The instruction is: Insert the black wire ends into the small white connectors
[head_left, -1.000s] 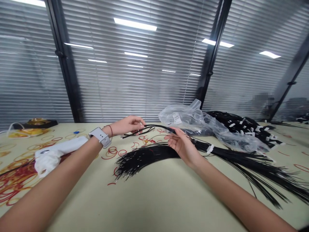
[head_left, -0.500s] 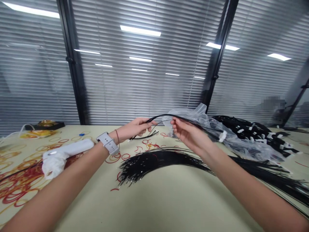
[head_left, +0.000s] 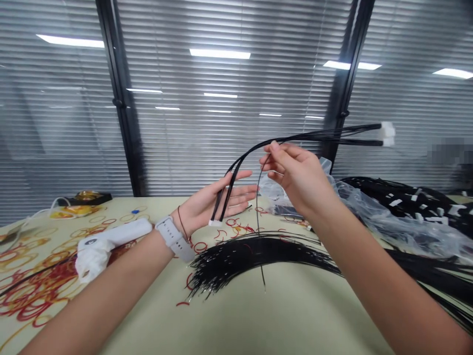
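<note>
A black cable harness hangs in the air above the table, with white connectors at its right end and a white connector at its lower left end. My right hand pinches the harness near its middle. A single thin black wire dangles from the same fingers, over the pile below. My left hand is open, palm up, with its fingers spread and the harness's left part lying across it. Under both hands a thick bundle of loose black wires lies on the table.
Red and yellow rings are strewn over the table's left side, beside a white device and a crumpled white wrap. Clear plastic bags and a heap of black harnesses lie at right. Window blinds stand behind.
The harness has been raised, and its white connectors now stick out at the upper right. My left hand has opened its fingers. The thin wire now hangs down from my right hand.
</note>
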Demonstrator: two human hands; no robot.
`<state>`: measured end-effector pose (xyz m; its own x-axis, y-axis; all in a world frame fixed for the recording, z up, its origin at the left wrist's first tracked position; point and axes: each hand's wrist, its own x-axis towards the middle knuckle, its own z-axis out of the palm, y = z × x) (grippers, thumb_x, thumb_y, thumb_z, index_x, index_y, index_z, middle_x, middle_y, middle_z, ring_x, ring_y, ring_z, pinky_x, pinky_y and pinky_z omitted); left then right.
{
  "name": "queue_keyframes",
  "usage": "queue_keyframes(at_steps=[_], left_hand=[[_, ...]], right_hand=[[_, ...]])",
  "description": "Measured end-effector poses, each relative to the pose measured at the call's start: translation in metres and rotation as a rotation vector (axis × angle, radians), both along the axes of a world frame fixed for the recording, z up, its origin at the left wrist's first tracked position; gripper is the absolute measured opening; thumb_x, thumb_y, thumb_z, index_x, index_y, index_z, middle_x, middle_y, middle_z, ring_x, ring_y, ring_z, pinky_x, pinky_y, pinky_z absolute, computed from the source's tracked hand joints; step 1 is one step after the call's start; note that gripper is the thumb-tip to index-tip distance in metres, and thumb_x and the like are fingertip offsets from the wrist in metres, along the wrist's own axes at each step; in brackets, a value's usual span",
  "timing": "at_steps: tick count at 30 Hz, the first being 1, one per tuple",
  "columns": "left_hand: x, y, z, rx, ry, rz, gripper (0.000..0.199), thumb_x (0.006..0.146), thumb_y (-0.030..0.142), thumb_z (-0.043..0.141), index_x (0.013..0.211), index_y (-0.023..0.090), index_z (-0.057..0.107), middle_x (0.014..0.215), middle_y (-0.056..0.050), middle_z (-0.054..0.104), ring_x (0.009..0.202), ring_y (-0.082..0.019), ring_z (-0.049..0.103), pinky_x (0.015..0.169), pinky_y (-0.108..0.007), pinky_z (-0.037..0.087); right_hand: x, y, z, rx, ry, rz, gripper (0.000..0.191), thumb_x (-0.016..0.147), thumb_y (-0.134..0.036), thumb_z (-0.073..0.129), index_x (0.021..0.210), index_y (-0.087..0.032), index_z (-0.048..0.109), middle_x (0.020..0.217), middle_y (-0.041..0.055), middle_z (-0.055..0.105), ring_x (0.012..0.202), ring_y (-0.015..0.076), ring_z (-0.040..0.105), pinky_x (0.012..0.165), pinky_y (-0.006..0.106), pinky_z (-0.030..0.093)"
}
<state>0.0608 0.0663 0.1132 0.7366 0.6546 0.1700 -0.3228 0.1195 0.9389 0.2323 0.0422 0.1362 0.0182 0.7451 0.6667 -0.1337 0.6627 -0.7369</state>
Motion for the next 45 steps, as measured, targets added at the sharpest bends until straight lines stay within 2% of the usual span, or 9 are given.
queue_keyframes(at_steps=[7,14,18,23,28,32,37,42,45], left_hand=[[0.004,-0.013,0.002,0.037,0.064,-0.237,0.041,0.088,0.045,0.019,0.126,0.036,0.030,0.114,-0.009,0.054,0.102,-0.020,0.054,0.086,-0.034,0.040],[0.009,-0.016,-0.001,0.009,0.085,-0.256,0.039,0.088,0.040,0.024,0.124,0.030,0.035,0.108,-0.011,0.056,0.096,-0.020,0.056,0.085,-0.035,0.040],[0.008,-0.010,-0.005,0.070,0.073,-0.184,0.031,0.086,0.028,0.038,0.115,0.021,0.046,0.097,-0.009,0.058,0.084,-0.016,0.056,0.077,-0.030,0.045],[0.008,-0.003,-0.009,0.163,0.106,-0.070,0.021,0.081,0.014,0.049,0.102,0.017,0.053,0.084,-0.004,0.058,0.074,-0.012,0.056,0.071,-0.026,0.046],[0.008,0.003,-0.013,0.155,0.122,0.015,0.017,0.079,0.016,0.053,0.096,0.017,0.052,0.083,-0.004,0.060,0.071,-0.009,0.056,0.068,-0.023,0.046],[0.005,0.010,-0.017,0.200,0.260,0.065,0.023,0.077,0.021,0.058,0.098,0.016,0.052,0.094,-0.009,0.061,0.080,-0.012,0.058,0.073,-0.024,0.046],[-0.001,0.022,-0.021,0.277,0.373,0.201,0.025,0.076,0.028,0.058,0.098,0.016,0.056,0.100,-0.010,0.061,0.084,-0.013,0.058,0.072,-0.022,0.048],[-0.024,0.045,-0.018,0.139,0.227,0.452,0.022,0.074,0.027,0.060,0.094,0.016,0.059,0.099,-0.010,0.061,0.079,-0.012,0.060,0.064,-0.017,0.051],[-0.047,0.061,-0.014,0.110,0.110,0.533,0.018,0.078,0.020,0.055,0.096,0.018,0.056,0.091,-0.006,0.062,0.072,-0.009,0.060,0.064,-0.017,0.051]], right_hand=[[0.001,-0.002,0.002,0.047,-0.013,-0.079,0.026,0.077,-0.044,0.050,0.080,-0.019,0.056,0.075,0.0013,0.057,0.059,0.0050,0.051,0.051,0.017,0.038],[0.000,-0.010,0.003,0.127,-0.090,-0.111,0.028,0.080,-0.046,0.043,0.084,-0.020,0.054,0.076,-0.0008,0.055,0.058,0.0034,0.051,0.052,0.017,0.037],[0.001,-0.008,0.003,0.146,-0.119,-0.153,0.029,0.079,-0.046,0.045,0.082,-0.019,0.055,0.074,-0.0005,0.056,0.057,0.0035,0.051,0.052,0.017,0.038],[0.006,0.009,-0.004,0.068,-0.061,-0.163,0.026,0.077,-0.043,0.049,0.078,-0.018,0.054,0.074,0.0014,0.058,0.058,0.0045,0.052,0.051,0.017,0.040],[0.011,0.031,-0.016,-0.119,-0.008,-0.078,0.027,0.074,-0.044,0.054,0.079,-0.017,0.054,0.075,0.0025,0.059,0.061,0.0062,0.054,0.053,0.017,0.042],[0.015,0.041,-0.023,-0.290,-0.043,0.039,0.022,0.072,-0.038,0.058,0.077,-0.016,0.055,0.079,0.0038,0.061,0.062,0.0064,0.055,0.054,0.017,0.043],[0.029,0.049,-0.028,-0.356,-0.075,0.063,0.014,0.074,-0.029,0.057,0.079,-0.016,0.055,0.079,0.0058,0.062,0.068,0.0093,0.058,0.057,0.018,0.044],[0.051,0.058,-0.029,-0.355,-0.069,-0.032,0.014,0.075,-0.026,0.055,0.085,-0.017,0.055,0.079,0.0044,0.062,0.066,0.0080,0.057,0.057,0.019,0.043],[0.066,0.065,-0.031,-0.348,-0.084,-0.101,0.018,0.070,-0.029,0.060,0.083,-0.016,0.057,0.074,0.0028,0.061,0.056,0.0061,0.052,0.050,0.018,0.040]])
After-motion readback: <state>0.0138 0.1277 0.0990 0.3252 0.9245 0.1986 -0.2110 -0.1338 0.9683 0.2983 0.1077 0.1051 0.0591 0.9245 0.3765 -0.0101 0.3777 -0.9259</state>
